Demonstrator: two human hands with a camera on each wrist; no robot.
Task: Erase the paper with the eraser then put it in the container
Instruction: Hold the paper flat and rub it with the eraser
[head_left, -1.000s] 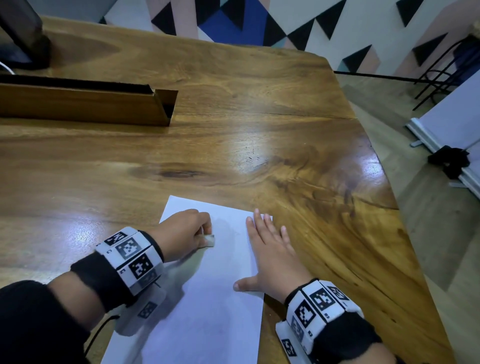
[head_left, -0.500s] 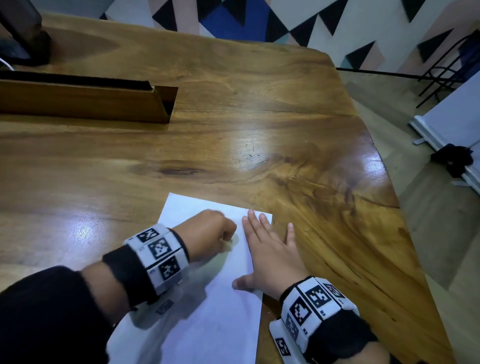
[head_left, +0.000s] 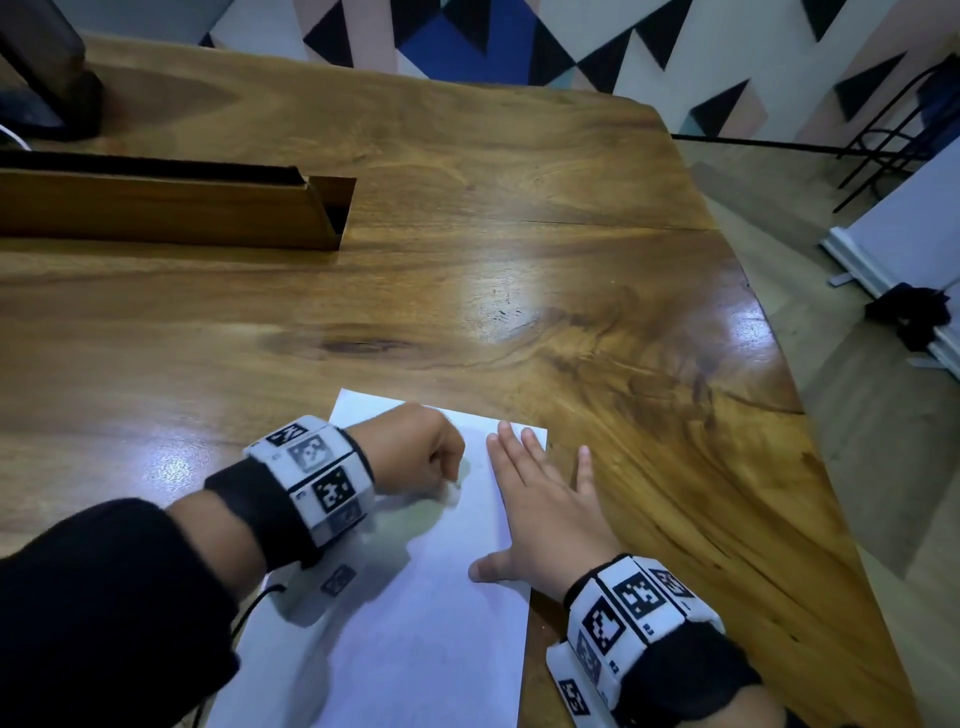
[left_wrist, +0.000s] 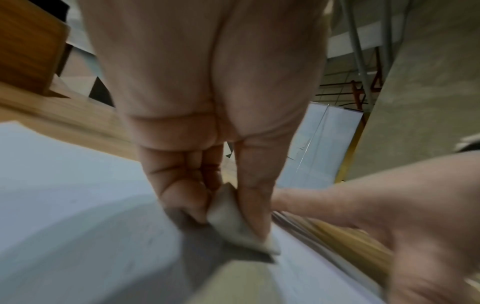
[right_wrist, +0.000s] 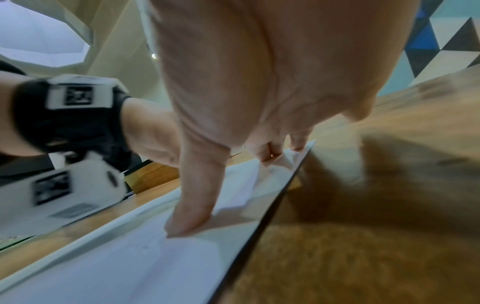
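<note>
A small pale eraser sits pinched between the thumb and curled fingers of the person's left hand, its lower end pressed onto a white sheet of paper; the grip is clamped on the eraser, whose tip shows just under the fist in the head view. Just beside it, the right hand lies flat with fingers straight and spread, holding nothing, its thumb and first fingers pressing the paper's right part while the little finger reaches past the edge onto the wooden worktop. The paper lies at the near edge of the worktop, a soft shadow under the left fist. Both wrists wear black bands carrying white blocks with square black markers. Well apart, at the far left of the worktop, stands a long wooden container with an open end. Beyond the worktop is a wall patterned in dark, blue and pale triangles.
</note>
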